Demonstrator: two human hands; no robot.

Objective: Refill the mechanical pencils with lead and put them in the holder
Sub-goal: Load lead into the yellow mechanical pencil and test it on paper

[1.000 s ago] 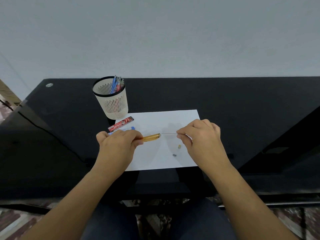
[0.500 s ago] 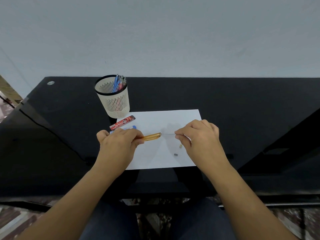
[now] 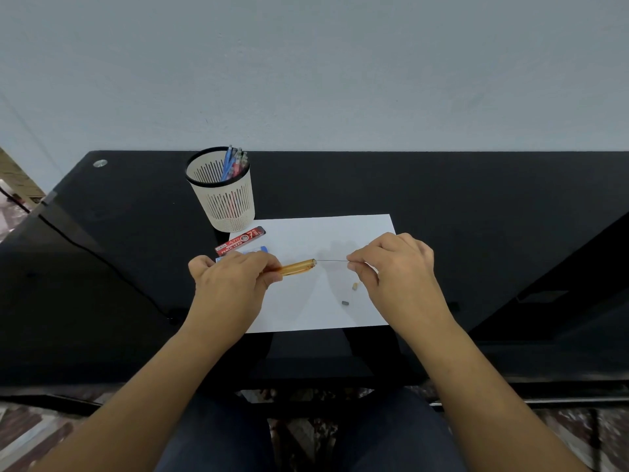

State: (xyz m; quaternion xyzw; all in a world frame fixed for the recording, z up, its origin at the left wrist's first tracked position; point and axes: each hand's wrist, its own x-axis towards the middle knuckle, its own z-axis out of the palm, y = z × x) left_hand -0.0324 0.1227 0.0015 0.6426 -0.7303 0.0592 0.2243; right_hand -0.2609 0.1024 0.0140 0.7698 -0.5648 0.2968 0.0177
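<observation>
The left hand [image 3: 231,284] grips an amber mechanical pencil [image 3: 296,267] level over the white paper [image 3: 306,240] on the black desk [image 3: 476,199]. The right hand [image 3: 398,270] pinches a thin lead [image 3: 332,260] whose tip meets the pencil's open end. The slotted holder [image 3: 224,199] stands behind, pencils inside.

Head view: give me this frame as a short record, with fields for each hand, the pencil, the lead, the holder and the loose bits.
left hand: holds the orange pencil, open end pointing right
right hand: pinches a thin lead that reaches the pencil's open end
holder: cream slotted cup, upright on the black table, pencils already inside
lead box: red, lying beside the holder's base
loose bits: a tan piece and a grey piece on the white paper
</observation>
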